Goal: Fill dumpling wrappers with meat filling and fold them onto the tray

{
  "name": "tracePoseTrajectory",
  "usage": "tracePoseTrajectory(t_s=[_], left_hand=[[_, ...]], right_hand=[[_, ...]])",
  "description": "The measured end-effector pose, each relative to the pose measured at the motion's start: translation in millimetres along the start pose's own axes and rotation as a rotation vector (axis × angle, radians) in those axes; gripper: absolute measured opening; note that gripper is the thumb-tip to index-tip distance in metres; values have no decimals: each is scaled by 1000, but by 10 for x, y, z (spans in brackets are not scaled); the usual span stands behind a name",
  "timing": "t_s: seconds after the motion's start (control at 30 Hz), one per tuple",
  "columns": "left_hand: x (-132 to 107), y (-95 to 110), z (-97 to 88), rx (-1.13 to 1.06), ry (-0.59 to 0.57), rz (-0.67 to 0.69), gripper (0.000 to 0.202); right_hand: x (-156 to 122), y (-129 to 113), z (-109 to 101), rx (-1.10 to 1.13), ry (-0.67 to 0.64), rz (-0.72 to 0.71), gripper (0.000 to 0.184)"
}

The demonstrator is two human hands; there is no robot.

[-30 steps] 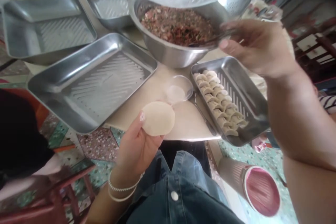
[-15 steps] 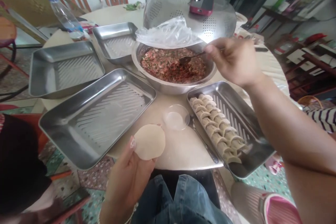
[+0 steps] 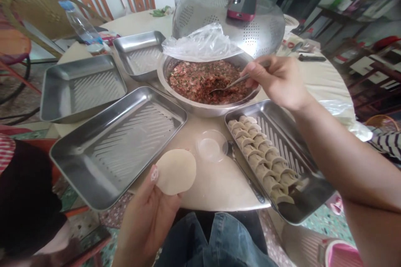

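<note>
My left hand (image 3: 150, 212) holds a round, pale dumpling wrapper (image 3: 176, 171) flat on its fingers, thumb on its edge, just off the table's near rim. My right hand (image 3: 277, 80) grips a metal spoon (image 3: 230, 84) whose bowl dips into the minced meat filling inside a big steel bowl (image 3: 200, 108). Below that hand, a steel tray (image 3: 300, 183) carries a row of several folded dumplings (image 3: 261, 156). A small clear dish (image 3: 212, 145) of water stands between wrapper and bowl.
Three bare steel trays lie to the left: a near one (image 3: 119, 142), a far-left one (image 3: 81, 85) and a back one (image 3: 139, 52). A perforated steel dome cover (image 3: 225, 21) with a phone on top, plastic film (image 3: 203, 44), a water bottle (image 3: 82, 25) and chairs stand behind.
The view tilted up, showing more of the table. My right hand brought the spoon lower and pushed its bowl leftward into the filling. My left hand kept the wrapper nearly still.
</note>
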State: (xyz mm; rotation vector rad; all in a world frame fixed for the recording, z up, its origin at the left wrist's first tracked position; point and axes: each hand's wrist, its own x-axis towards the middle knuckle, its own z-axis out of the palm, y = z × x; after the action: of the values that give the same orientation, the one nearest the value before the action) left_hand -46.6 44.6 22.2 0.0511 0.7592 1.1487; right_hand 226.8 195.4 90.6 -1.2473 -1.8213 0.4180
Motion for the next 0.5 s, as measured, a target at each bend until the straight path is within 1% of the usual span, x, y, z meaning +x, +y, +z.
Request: tracePoseTrajectory(t_s=[0.1,0.2,0.37,0.43,0.5], left_hand=[[5,2,15,8,48,-7,36],[3,-15,43,16,77,-4,34],[-14,-30,81,0,117,-2,34],[-25,-27,89,2,152,-12,34],[-37,-26,95,5,175,-6,32]], right_hand=[[-9,27,11,98,20,33,38],[-53,-36,23,144,-27,44,36],[-115,-198,13,88,-113,34,37],[-128,-215,7,112,-117,81,36],[-144,-198,4,196,-79,151,33]])
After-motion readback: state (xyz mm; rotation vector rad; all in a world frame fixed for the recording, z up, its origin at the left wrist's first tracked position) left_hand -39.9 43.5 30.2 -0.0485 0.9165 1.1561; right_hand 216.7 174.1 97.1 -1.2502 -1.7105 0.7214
